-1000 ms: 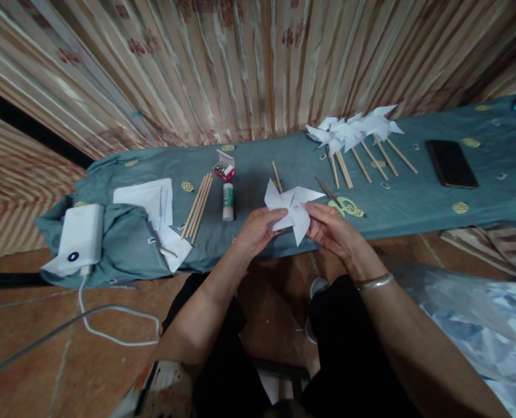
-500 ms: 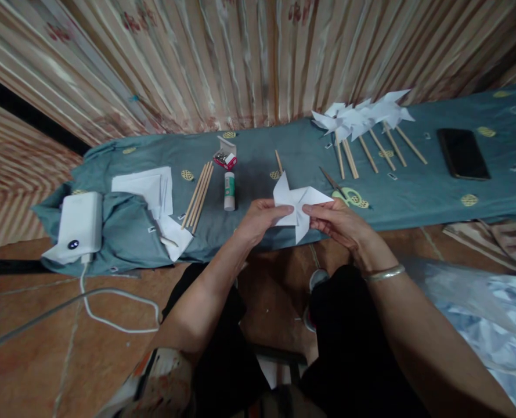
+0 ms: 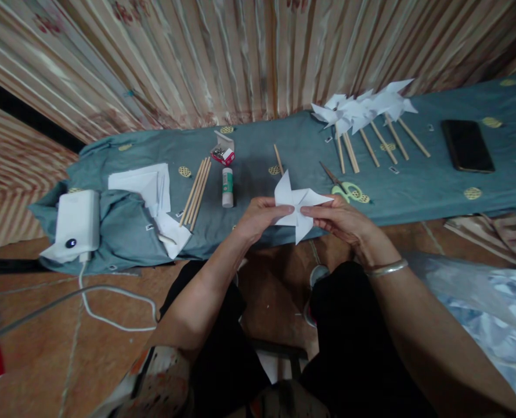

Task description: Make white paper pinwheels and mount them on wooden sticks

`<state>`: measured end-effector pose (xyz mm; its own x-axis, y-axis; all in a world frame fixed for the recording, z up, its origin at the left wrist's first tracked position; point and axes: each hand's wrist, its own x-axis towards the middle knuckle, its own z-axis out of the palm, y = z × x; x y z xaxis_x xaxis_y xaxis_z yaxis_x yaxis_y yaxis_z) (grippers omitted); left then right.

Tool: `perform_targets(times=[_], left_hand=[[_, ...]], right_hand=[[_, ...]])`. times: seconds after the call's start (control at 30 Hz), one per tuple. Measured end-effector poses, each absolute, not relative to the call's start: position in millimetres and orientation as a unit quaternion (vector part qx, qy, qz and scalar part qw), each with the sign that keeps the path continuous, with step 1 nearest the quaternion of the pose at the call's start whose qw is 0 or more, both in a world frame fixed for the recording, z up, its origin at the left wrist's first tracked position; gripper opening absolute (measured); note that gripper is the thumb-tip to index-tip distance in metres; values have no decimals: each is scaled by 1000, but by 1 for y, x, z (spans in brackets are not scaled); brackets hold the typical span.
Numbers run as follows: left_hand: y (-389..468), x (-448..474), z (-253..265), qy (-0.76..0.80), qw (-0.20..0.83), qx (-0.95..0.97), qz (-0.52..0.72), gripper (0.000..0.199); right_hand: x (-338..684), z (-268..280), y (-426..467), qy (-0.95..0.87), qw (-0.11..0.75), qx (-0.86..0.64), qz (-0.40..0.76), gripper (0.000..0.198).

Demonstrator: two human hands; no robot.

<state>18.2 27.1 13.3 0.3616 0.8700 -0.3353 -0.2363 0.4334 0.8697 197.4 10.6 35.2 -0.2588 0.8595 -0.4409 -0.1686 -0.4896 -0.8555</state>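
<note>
A white paper pinwheel (image 3: 299,199) is held up over the near edge of the cloth. My left hand (image 3: 262,217) grips its left side, the thumb pressing near the middle. On the other side my right hand (image 3: 338,217) pinches it, thumb also close to the centre. The fingers behind the paper are partly hidden. Just beyond the pinwheel a single wooden stick (image 3: 278,158) points away; whether it touches the paper I cannot tell. Green-handled scissors (image 3: 347,190) lie beside my right hand. To the left stands or lies a glue stick (image 3: 227,188).
Several wooden sticks (image 3: 195,194), a small red box of metal bits (image 3: 223,152) and white paper sheets (image 3: 162,180) are at left, near a white power bank (image 3: 78,223) with a cable. Finished pinwheels on sticks (image 3: 362,110) and a phone (image 3: 467,145) lie at right. A plastic bag (image 3: 493,307) is on the floor.
Both hands keep hold of the pinwheel in nearly the same place, with the right thumb slightly further left. The view has shifted a little.
</note>
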Motion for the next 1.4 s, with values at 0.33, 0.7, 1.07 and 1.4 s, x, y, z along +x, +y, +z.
perform_targets(times=[0.33, 0.7, 1.07, 1.4], left_hand=[[28, 20, 14, 422, 734, 334, 415, 20], [27, 32, 19, 439, 700, 245, 507, 28], [24, 37, 16, 458, 698, 265, 483, 24], [24, 37, 18, 449, 721, 264, 458, 16]], right_hand=[[199, 30, 13, -340, 391, -482, 707, 35], [185, 24, 10, -509, 529, -549, 399, 20], [189, 30, 1, -743, 402, -535, -14, 17], [186, 31, -3, -778, 363, -509, -53, 24]])
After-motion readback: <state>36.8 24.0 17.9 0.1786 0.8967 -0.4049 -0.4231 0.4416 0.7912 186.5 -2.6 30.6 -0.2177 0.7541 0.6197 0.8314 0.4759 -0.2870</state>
